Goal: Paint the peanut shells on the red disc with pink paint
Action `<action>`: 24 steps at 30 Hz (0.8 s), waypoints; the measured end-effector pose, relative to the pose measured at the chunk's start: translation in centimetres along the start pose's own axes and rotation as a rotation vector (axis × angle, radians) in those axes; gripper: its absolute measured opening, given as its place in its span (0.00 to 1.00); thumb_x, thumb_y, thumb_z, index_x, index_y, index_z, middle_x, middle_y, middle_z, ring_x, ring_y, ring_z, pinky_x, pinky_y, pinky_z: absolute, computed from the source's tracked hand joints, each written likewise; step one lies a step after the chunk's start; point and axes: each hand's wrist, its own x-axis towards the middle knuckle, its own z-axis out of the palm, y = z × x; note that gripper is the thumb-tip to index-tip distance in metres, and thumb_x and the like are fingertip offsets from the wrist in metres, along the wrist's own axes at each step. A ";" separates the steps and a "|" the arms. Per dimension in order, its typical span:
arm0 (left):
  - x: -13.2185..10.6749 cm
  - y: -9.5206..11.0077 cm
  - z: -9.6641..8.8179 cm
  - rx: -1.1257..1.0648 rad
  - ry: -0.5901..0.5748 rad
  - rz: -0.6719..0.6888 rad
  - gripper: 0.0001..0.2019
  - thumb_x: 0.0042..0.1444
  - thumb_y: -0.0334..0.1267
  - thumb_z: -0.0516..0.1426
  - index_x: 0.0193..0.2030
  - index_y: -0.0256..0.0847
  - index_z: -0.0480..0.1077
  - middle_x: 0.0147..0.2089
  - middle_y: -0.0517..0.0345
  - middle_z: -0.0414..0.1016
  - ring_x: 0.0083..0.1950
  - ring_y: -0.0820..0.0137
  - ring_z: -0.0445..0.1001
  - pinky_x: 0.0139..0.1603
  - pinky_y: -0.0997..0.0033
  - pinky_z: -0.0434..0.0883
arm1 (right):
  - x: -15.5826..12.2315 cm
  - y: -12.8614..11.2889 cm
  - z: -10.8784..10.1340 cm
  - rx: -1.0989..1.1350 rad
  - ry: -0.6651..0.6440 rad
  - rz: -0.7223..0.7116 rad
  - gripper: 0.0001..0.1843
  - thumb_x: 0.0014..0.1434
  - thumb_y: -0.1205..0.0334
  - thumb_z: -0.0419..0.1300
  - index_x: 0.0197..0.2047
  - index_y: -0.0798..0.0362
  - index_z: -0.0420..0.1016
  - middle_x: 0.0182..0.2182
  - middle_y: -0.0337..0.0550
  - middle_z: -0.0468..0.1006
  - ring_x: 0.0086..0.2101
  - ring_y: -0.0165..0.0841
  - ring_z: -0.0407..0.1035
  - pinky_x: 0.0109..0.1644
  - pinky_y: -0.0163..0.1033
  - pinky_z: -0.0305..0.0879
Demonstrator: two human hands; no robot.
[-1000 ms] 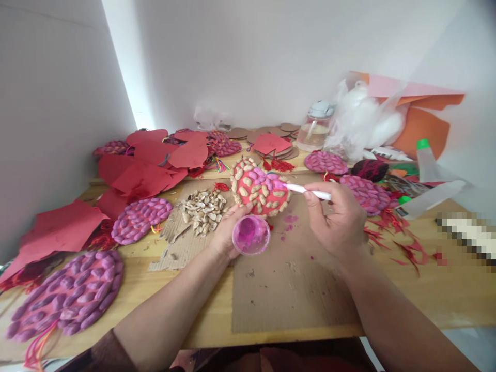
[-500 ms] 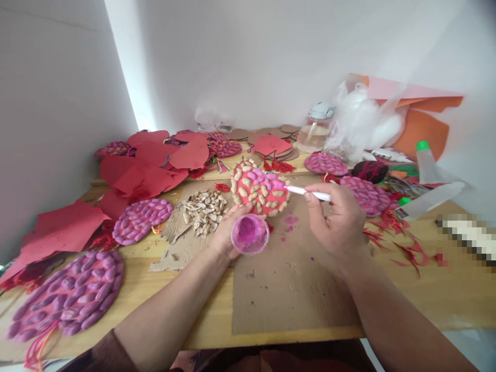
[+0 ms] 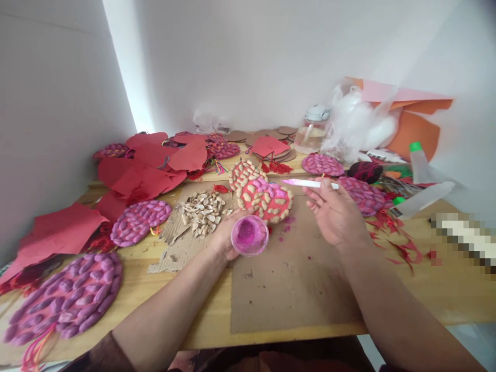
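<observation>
My left hand (image 3: 226, 233) is closed round a small clear cup of pink paint (image 3: 250, 235) and also props the lower edge of a red heart-shaped piece covered in peanut shells (image 3: 261, 195), some of them painted pink. My right hand (image 3: 336, 213) pinches a white brush (image 3: 308, 183) with a pink tip, held level just right of the heart and clear of it. Both hands work over a brown cardboard sheet (image 3: 290, 279) on the wooden table (image 3: 437, 289).
Loose peanut shells (image 3: 201, 212) lie left of the heart. Finished pink shell pieces (image 3: 140, 221) (image 3: 64, 297) (image 3: 322, 164) and red paper cutouts (image 3: 149, 165) crowd the left and back. A bottle (image 3: 312, 129), white plastic bag (image 3: 358, 124) and green-capped glue bottle (image 3: 417, 160) stand at the right.
My right hand lifted the brush off the heart and drew it up and to the right. The heart tilted flatter. The cup stayed in my left hand.
</observation>
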 end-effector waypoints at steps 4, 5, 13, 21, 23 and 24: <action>-0.3 0.1 -0.1 0.011 -0.055 -0.086 0.05 0.60 0.31 0.65 0.42 0.36 0.74 0.29 0.53 0.79 0.29 0.62 0.83 0.33 0.65 0.81 | 0.2 -0.2 0.1 0.054 0.009 0.125 0.36 0.34 0.33 0.80 0.38 0.45 0.73 0.54 0.43 0.80 0.55 0.43 0.75 0.38 0.35 0.64; -0.3 0.1 -0.1 0.019 -0.076 -0.104 0.05 0.62 0.32 0.64 0.43 0.36 0.74 0.30 0.52 0.80 0.30 0.60 0.83 0.34 0.63 0.82 | 0.2 -0.3 0.2 0.072 0.027 0.144 0.37 0.32 0.34 0.81 0.37 0.45 0.73 0.55 0.42 0.79 0.56 0.43 0.74 0.38 0.35 0.64; -0.1 0.4 -1.6 0.052 -0.319 -0.360 0.15 0.65 0.37 0.61 0.58 0.41 0.71 0.40 0.47 0.83 0.45 0.49 0.87 0.41 0.59 0.82 | 0.1 -0.3 0.8 0.131 0.125 0.179 0.36 0.27 0.42 0.82 0.36 0.48 0.75 0.37 0.35 0.76 0.40 0.31 0.71 0.33 0.32 0.56; -4.2 0.8 -0.4 0.054 -0.298 -0.246 0.07 0.64 0.35 0.62 0.47 0.37 0.77 0.51 0.42 0.82 0.54 0.50 0.83 0.50 0.53 0.82 | 0.2 -0.1 0.8 0.118 0.063 0.166 0.31 0.33 0.42 0.79 0.35 0.50 0.74 0.26 0.30 0.67 0.28 0.25 0.63 0.29 0.33 0.55; -5.4 1.2 -0.3 0.068 -0.211 -0.209 0.10 0.63 0.32 0.61 0.50 0.37 0.78 0.53 0.42 0.82 0.53 0.53 0.83 0.52 0.54 0.82 | 0.3 -0.1 0.7 0.107 0.058 0.152 0.30 0.34 0.41 0.77 0.35 0.49 0.73 0.26 0.30 0.67 0.27 0.26 0.63 0.29 0.33 0.56; -5.9 1.4 -0.4 0.079 -0.148 -0.173 0.11 0.63 0.31 0.61 0.51 0.37 0.78 0.53 0.42 0.82 0.52 0.55 0.83 0.52 0.56 0.82 | 0.4 -0.1 0.7 0.096 0.054 0.142 0.30 0.35 0.41 0.76 0.34 0.49 0.72 0.26 0.30 0.67 0.27 0.26 0.63 0.29 0.33 0.56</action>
